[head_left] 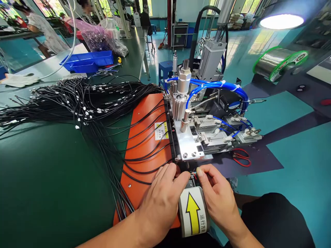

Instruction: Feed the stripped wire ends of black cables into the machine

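My left hand (162,196) is closed at the front end of the machine (182,103), thumb and fingers pinching a black cable (139,181) close to its end. From that end come thin coloured wires (193,174), held at their tips between the thumb and forefinger of my right hand (217,191). Just below both hands is a rounded block (193,212) with a yellow arrow on a white label. Several other black cables run across the sloping orange plate (144,137) into the machine's edge. The fingers partly hide the cable end.
A large heap of black cables (77,100) lies on the green table mat (46,182). Behind it are a blue tray (88,61) and a white glove (20,80). To the right are red-handled scissors (241,157) and a solder wire spool (280,63). Two people are at the back left.
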A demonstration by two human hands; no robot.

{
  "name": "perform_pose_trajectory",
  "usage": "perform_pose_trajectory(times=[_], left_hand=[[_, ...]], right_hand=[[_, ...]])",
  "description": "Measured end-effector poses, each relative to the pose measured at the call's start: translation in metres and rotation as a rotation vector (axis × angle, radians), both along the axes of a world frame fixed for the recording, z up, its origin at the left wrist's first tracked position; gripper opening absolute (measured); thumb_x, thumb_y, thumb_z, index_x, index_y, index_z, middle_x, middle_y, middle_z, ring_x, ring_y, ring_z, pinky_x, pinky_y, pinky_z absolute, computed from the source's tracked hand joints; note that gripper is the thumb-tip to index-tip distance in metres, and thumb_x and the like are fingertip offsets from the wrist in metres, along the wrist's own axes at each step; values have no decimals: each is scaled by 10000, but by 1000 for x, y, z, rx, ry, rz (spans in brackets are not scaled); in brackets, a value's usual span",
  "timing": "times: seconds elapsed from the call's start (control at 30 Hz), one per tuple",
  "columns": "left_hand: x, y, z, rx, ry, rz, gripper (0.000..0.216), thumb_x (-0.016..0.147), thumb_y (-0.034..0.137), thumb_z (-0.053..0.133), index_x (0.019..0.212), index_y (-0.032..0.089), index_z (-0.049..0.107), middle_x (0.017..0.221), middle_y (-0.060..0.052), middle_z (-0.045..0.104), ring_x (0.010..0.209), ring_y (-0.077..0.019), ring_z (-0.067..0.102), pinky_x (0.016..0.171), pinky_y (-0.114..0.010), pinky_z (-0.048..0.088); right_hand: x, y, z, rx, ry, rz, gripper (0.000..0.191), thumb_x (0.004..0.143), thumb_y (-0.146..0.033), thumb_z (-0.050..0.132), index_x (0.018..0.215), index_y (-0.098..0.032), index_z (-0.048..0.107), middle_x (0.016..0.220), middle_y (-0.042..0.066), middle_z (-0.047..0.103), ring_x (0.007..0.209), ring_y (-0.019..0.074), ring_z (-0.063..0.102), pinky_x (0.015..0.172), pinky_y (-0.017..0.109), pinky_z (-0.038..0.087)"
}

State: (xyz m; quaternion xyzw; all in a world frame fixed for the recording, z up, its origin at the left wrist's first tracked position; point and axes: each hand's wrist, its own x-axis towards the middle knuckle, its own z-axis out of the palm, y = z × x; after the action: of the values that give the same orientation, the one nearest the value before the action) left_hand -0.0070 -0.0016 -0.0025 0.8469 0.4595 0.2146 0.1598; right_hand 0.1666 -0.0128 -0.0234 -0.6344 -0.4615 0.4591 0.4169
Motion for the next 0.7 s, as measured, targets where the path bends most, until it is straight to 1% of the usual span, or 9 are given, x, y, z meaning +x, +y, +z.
perform_pose_trajectory(times=[0.2,0.37,0.7], left_hand=[[0,0,0,26,2,-1,254,938,90,468,1135,210,575,929,-55,452,855,-228,467,742,-370,492],[1,0,0,21,10,-5,276,934,68,454,1145,210,562,926,-52,443,852,-225,459,735,-362,486],[1,1,1,12,3,-7,277,919,50,458,1119,201,577,926,-54,445,843,-223,454,728,-365,486]], right_hand=[[0,-1,3,16,-30,4,295,952,-505,508,880,-229,584,737,2,560,653,158,510,552,244,420],[-1,-1,4,-1,-49,3,292,959,-502,503,889,-229,580,731,-10,548,647,146,496,559,234,416],[-1,-2,3,6,-49,-7,290,959,-497,508,884,-229,588,732,-10,564,655,147,515,573,237,420]])
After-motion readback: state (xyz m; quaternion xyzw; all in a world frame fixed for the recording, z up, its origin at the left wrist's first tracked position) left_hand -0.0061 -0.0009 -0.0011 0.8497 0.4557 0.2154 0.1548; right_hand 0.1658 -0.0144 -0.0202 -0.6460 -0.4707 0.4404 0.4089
